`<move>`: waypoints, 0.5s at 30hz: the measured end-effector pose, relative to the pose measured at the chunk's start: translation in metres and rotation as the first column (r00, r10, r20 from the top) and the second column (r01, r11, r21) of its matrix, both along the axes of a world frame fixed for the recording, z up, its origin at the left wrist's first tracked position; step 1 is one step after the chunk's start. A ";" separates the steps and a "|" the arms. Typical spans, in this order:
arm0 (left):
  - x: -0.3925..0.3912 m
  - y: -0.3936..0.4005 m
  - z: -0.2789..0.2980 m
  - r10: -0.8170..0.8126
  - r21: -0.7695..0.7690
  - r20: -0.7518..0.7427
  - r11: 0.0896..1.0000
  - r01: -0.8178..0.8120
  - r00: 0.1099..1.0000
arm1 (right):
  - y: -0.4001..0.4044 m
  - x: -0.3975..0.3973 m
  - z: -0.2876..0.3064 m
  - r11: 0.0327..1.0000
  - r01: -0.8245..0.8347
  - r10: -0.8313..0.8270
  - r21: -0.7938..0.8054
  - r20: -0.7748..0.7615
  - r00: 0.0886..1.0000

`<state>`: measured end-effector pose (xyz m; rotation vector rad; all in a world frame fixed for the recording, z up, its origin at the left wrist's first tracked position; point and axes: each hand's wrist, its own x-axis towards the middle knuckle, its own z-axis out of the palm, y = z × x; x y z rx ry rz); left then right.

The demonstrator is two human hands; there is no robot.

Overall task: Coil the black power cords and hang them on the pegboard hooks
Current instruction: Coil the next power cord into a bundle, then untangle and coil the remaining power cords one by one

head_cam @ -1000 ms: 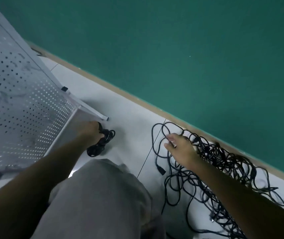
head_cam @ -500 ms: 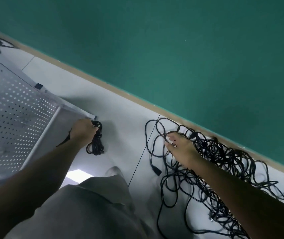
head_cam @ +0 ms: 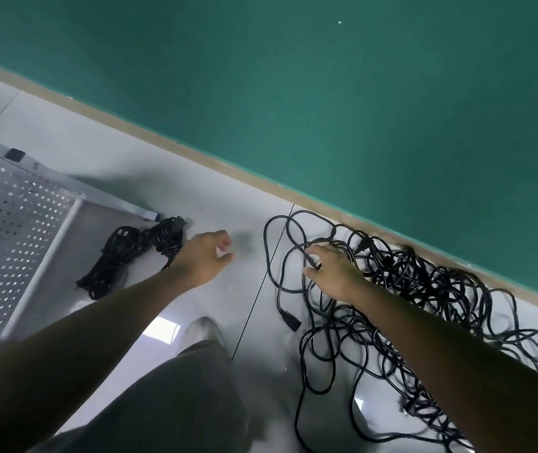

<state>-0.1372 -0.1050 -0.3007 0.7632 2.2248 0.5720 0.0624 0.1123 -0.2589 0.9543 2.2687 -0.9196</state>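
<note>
Step in hand looks like picking the next cord out of the tangled pile [head_cam: 408,299], which sprawls on the floor at 3 to 5 o'clock along the green wall. Right hand [head_cam: 334,274] pinches one strand at the pile's near edge. Left hand [head_cam: 207,256] is empty, fingers loosely curled, just beside two coiled bundles [head_cam: 137,253] lying at 9 o'clock by the pegboard [head_cam: 9,230]. Next I'd guess: tease that strand free without dragging the rest. Loose cords: too knotted to count.
</note>
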 end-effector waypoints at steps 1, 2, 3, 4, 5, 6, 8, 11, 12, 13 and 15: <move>0.008 0.007 -0.009 -0.059 0.004 0.078 0.998 0.059 0.995 | 0.002 0.000 -0.007 1.000 -0.020 0.020 0.007 0.017 1.000; 0.016 0.015 -0.017 -0.146 0.007 0.145 0.989 0.147 0.978 | 0.005 0.001 -0.013 0.999 -0.031 0.031 0.013 0.027 0.999; 0.025 0.024 -0.026 -0.239 -0.010 0.195 0.969 0.246 0.951 | 0.007 0.001 -0.018 0.999 -0.030 0.030 0.019 0.028 0.999; 0.036 0.032 -0.035 -0.311 -0.032 0.234 0.945 0.327 0.921 | 0.009 0.003 -0.023 0.999 -0.018 0.017 0.026 0.023 1.000; 0.046 0.041 -0.042 -0.353 -0.063 0.270 0.922 0.382 0.896 | 0.011 0.005 -0.026 0.999 0.002 -0.003 0.035 0.014 1.000; 0.057 0.050 -0.048 -0.372 -0.098 0.306 0.903 0.417 0.876 | 0.013 0.007 -0.028 0.999 0.021 -0.021 0.043 0.007 1.000; 0.078 0.066 -0.055 -0.417 -0.158 0.345 0.857 0.490 0.841 | 0.018 0.017 -0.030 0.998 0.031 -0.031 0.046 -0.007 1.000; 0.101 0.079 -0.059 -0.495 -0.243 0.327 0.779 0.578 0.805 | 0.026 0.034 -0.032 0.999 0.007 -0.007 0.045 -0.007 1.000; 0.106 0.080 -0.058 -0.518 -0.275 0.305 0.756 0.594 0.800 | 0.028 0.038 -0.033 0.999 0.012 -0.012 0.044 -0.006 1.000; 0.109 0.081 -0.058 -0.534 -0.307 0.277 0.739 0.600 0.799 | 0.030 0.042 -0.034 0.999 0.021 -0.021 0.042 -0.010 1.000; 0.111 0.081 -0.057 -0.552 -0.346 0.237 0.721 0.600 0.800 | 0.032 0.050 -0.033 0.998 0.040 -0.040 0.043 -0.006 0.999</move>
